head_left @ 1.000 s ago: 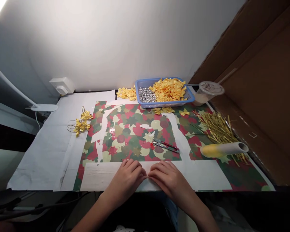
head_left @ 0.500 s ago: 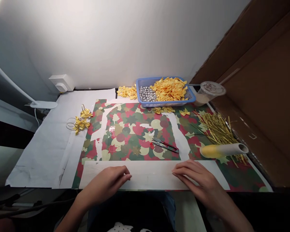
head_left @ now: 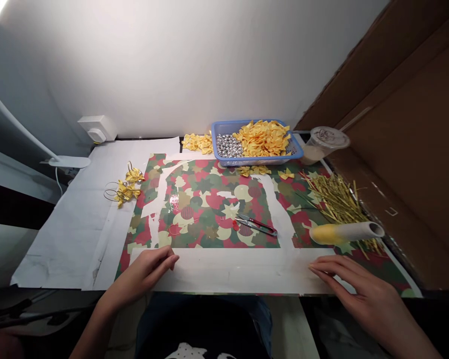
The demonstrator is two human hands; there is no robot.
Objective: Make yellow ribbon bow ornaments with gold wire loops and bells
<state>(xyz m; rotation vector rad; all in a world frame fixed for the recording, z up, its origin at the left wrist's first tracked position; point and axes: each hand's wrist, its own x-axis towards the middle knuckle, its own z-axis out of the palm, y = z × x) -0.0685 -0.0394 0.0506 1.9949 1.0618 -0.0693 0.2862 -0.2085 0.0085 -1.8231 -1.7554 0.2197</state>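
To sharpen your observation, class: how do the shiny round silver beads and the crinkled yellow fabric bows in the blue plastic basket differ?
The shiny round silver beads are small, hard-looking spheres, while the crinkled yellow fabric bows are larger, pinched and matte. The beads form a low heap on the left; the bows pile higher on the right. Both lie loose in the blue plastic basket.

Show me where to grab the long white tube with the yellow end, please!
Grab the white middle of the long white tube from above with your right hand. It lies on its side, round and narrow, so your fingers can curl over it.
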